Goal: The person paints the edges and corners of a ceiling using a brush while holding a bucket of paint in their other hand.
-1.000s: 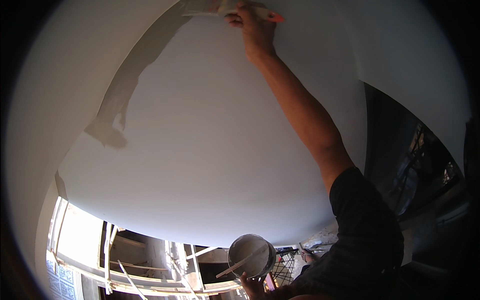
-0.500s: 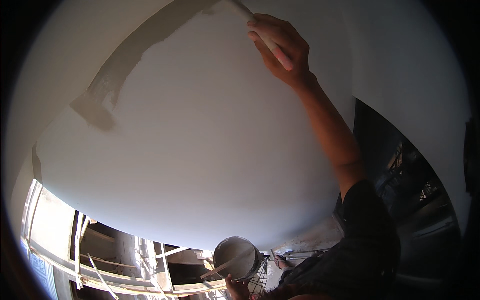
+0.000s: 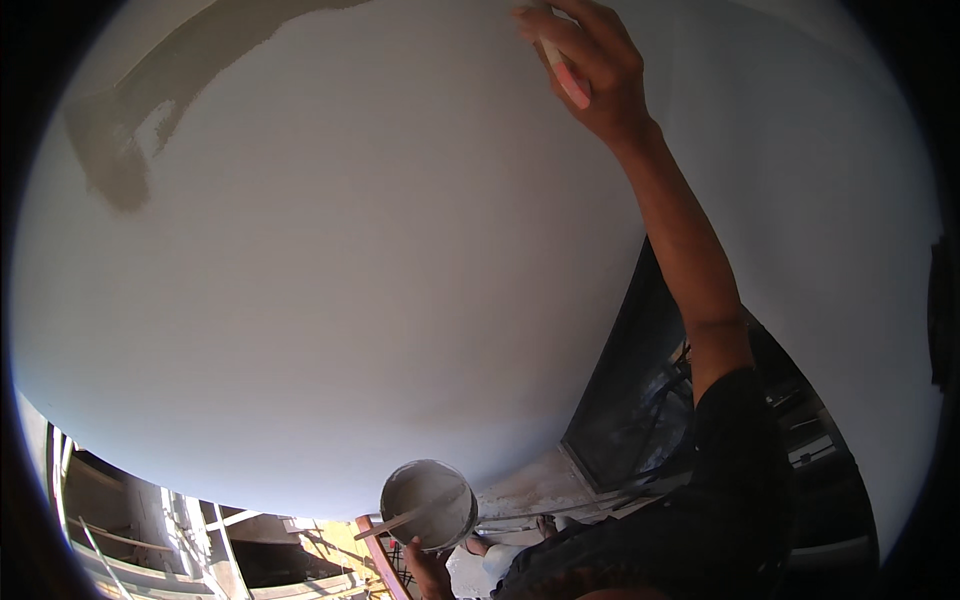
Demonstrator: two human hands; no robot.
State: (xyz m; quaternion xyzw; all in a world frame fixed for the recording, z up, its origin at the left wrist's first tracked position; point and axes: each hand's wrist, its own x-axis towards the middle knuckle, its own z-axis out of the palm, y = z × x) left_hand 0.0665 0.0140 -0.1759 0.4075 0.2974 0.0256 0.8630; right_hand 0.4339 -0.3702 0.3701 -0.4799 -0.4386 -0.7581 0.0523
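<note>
High at the top, my right hand (image 3: 605,75) is closed around the pale, pink-ended handle of a paintbrush (image 3: 573,88); the brush head lies beyond the upper edge of the picture. Low in the middle, my left hand (image 3: 430,572) grips the near side of a dark round bucket (image 3: 472,522) holding grey-beige paint. A flat wooden stick (image 3: 402,519) lies slanted across the bucket, one end over the rim. Before me spreads a large pale wall (image 3: 350,270). Along its upper left runs a band of grey-beige paint (image 3: 190,60), with a patch turning downward at its left end.
Wooden framing poles (image 3: 190,530) stand at the lower left, far below. A reddish-brown bar (image 3: 383,560) passes beside the bucket. Right of the wall is a dark opening (image 3: 640,400). My feet (image 3: 546,525) show below, near a floor strip (image 3: 530,485).
The view has swung right, so the painted band sits further left. My right hand has moved up and right on the picture with the brush. My left hand still holds the bucket.
</note>
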